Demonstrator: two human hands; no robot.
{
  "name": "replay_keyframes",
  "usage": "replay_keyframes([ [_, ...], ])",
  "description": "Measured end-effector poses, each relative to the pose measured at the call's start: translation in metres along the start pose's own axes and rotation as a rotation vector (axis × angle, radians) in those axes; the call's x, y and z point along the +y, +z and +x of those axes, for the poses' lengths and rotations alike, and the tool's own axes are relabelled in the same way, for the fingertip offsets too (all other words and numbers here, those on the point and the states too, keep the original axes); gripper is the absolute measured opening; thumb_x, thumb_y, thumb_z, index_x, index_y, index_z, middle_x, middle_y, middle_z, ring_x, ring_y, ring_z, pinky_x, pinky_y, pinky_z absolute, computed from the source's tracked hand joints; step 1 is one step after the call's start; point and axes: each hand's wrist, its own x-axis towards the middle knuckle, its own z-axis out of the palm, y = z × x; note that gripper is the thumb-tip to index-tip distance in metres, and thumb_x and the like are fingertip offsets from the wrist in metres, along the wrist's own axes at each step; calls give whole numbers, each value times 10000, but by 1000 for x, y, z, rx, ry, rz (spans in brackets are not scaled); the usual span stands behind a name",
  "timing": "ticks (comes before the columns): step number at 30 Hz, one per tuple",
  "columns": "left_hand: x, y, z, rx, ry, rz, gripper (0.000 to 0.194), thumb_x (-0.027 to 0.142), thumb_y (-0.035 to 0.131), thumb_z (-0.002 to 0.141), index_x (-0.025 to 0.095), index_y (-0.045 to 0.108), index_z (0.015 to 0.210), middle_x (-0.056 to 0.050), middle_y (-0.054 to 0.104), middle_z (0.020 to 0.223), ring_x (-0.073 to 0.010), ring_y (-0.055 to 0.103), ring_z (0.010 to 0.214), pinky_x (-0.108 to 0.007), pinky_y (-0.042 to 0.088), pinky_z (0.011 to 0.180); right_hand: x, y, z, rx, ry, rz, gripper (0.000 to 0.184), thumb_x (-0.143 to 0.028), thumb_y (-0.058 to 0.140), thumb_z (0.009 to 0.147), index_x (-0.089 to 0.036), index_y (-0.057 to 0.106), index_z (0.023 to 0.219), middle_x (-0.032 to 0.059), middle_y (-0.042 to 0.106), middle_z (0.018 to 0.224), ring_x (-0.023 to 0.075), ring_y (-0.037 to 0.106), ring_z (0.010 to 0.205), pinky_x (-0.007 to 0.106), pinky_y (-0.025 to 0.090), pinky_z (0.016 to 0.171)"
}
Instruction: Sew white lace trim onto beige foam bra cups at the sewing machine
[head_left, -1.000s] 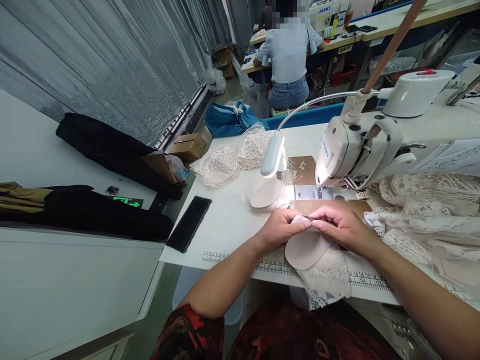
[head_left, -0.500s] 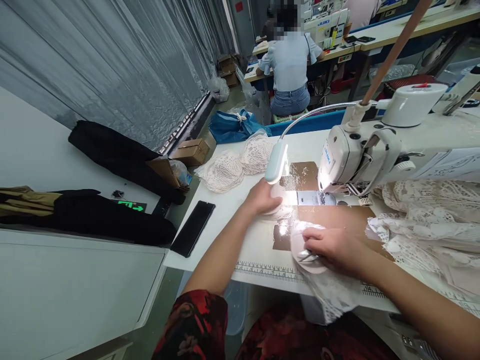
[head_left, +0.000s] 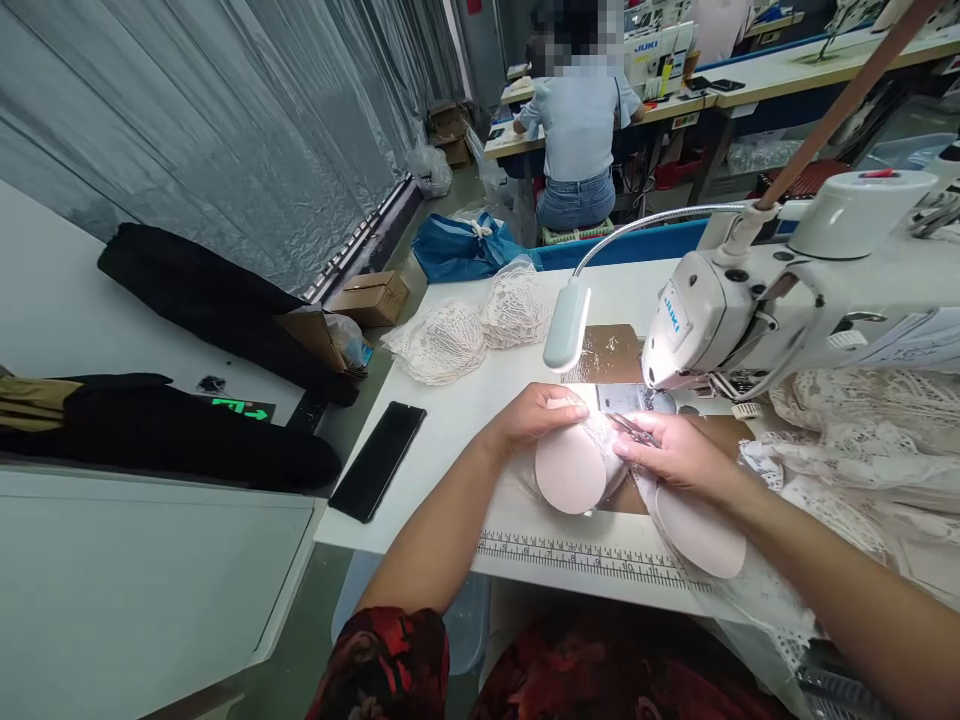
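My left hand [head_left: 534,415] pinches the upper edge of a pale pink bra cup [head_left: 571,470] with lace along its side, in front of the sewing machine's needle area. In my right hand [head_left: 682,455] are small metal thread snips [head_left: 634,430], their tips at the lace beside that cup. A second pink cup [head_left: 701,532], joined to white lace, lies below my right wrist and hangs toward the table's front edge. The white sewing machine [head_left: 694,320] stands just beyond both hands. Whether the snips' blades are closed is too small to tell.
A lamp [head_left: 568,325] on a bent neck hangs over the work. Lace cups [head_left: 442,340] lie at the back left, a black phone [head_left: 379,460] at the left edge. Lace fabric [head_left: 847,430] is heaped on the right. A co-worker [head_left: 577,130] sits ahead.
The bra piece has been pulled toward me and turned, with one cup now facing up between my hands. My right hand moved up with the snips to the lace near my left hand.
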Motion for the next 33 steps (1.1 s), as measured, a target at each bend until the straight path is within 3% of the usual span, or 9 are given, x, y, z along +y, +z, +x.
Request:
replay_keyframes([
  [4,-2,0,-3,-22,208,242,351,324,712,756,148,660,1055,-85,661,1084,-193,608,961,-310,456,874,0,5,-1,39,7,-98,263,-434,570,841,-211,575,701,16,602,711,192,554,685,336,451,625],
  [6,-2,3,-2,-45,319,385,502,329,750,720,170,616,1176,-98,634,1189,-220,582,1065,-335,429,949,0,5,-4,37,-24,-91,284,-446,555,858,-210,566,699,9,583,701,181,532,676,323,436,617],
  [8,-2,9,-1,-73,361,483,527,367,768,707,173,620,1175,-94,645,1173,-229,576,1078,-337,425,951,-2,4,-5,22,-52,-60,305,-463,529,881,-207,584,725,16,596,731,184,541,708,318,445,639],
  [13,-8,18,7,-246,225,378,295,420,664,817,134,688,885,-51,683,883,-155,600,809,-253,453,721,-5,3,-7,28,-59,-74,300,-481,538,889,-211,635,805,20,634,781,192,583,762,314,471,692],
  [19,-9,18,8,-288,134,163,235,355,694,803,128,718,861,-37,675,833,-136,586,793,-240,447,732,10,-16,-11,40,-51,-82,438,-527,453,928,-212,630,1176,63,696,895,210,641,801,348,512,755],
  [24,-8,20,7,-255,38,39,227,344,728,773,143,743,878,-27,683,827,-132,587,794,-244,439,748,8,-25,-12,19,-59,-206,390,-516,565,874,-239,698,1115,85,697,1152,277,622,1060,402,476,911],
  [28,-7,22,8,-266,0,-4,234,355,754,742,128,734,796,-14,641,745,-119,547,734,-235,414,682,2,-19,-10,0,-65,-212,349,-511,546,883,-226,695,1018,62,714,1006,236,640,917,370,490,804],
  [33,-4,21,7,-275,-30,27,290,396,773,714,114,715,757,-9,597,717,-108,507,694,-223,380,614,-1,-12,-10,0,-130,-253,275,-444,521,914,-233,689,967,35,706,951,203,624,879,343,466,775],
])
